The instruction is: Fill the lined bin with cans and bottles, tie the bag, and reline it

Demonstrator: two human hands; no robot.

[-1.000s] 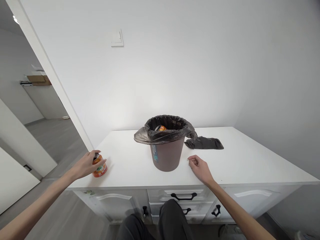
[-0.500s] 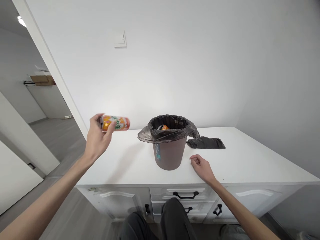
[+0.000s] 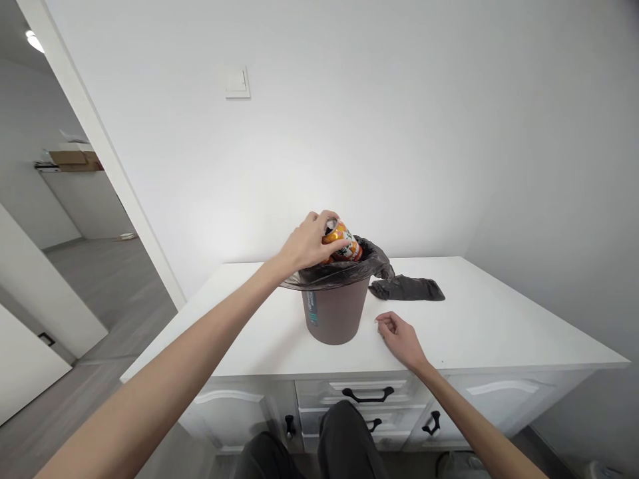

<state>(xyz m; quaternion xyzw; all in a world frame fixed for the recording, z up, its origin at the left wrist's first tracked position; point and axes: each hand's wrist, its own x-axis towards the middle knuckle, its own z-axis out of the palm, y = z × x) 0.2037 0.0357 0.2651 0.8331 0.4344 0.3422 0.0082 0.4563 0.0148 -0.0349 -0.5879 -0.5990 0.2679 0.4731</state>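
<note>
My left hand [image 3: 312,241] grips an orange drink can [image 3: 343,241] with green-and-white lettering, tilted over the mouth of a brown trash bin [image 3: 333,313]. The can's lower end dips inside the bin's rim. A dark translucent bag [image 3: 377,259] lines the bin and folds over its edge; what lies inside is mostly hidden by my hand and the can. On the white cabinet top, right of the bin, rests my right hand [image 3: 401,338], its fingers curled together. Whether those fingers hold anything I cannot make out.
Behind the right hand lies a folded dark plastic bag [image 3: 409,289] on the cabinet top [image 3: 489,319]. A white wall [image 3: 349,133] rises at the back. Drawers with black handles [image 3: 368,394] face my knees. A doorway stands at the left.
My left hand has carried the can rightward from beside the bin to over its mouth, tipping the can downward. The right hand stays in place.
</note>
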